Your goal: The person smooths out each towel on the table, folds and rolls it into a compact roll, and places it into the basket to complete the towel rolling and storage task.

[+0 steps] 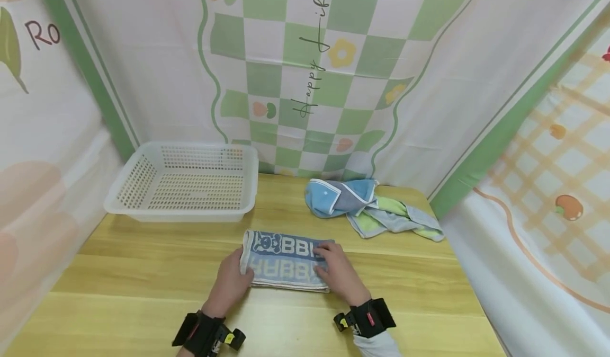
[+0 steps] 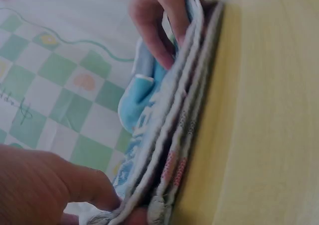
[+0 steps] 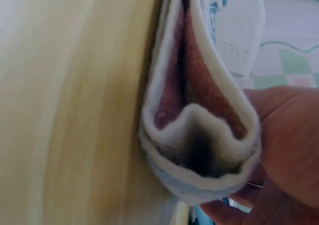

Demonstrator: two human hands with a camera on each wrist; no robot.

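A folded blue-and-white towel (image 1: pixel 288 261) with a bear and letters lies on the wooden table in front of me. My left hand (image 1: pixel 233 277) pinches its left end; in the left wrist view the thumb (image 2: pixel 89 187) lies over the upper layers, with a fingertip between layers. At the right end my right hand (image 1: pixel 340 275) rests from above, its fingertips on the towel's top face. In the right wrist view the towel's folded end (image 3: pixel 199 150) gapes, showing a reddish inner side, with the right hand (image 3: pixel 289 140) beside it.
A white perforated plastic basket (image 1: pixel 190 187) stands at the back left. Crumpled towels lie at the back right, a blue one (image 1: pixel 340 197) against a green-and-grey one (image 1: pixel 395 218). Printed curtains (image 1: pixel 305 81) enclose the table (image 1: pixel 143 272) at the back and sides.
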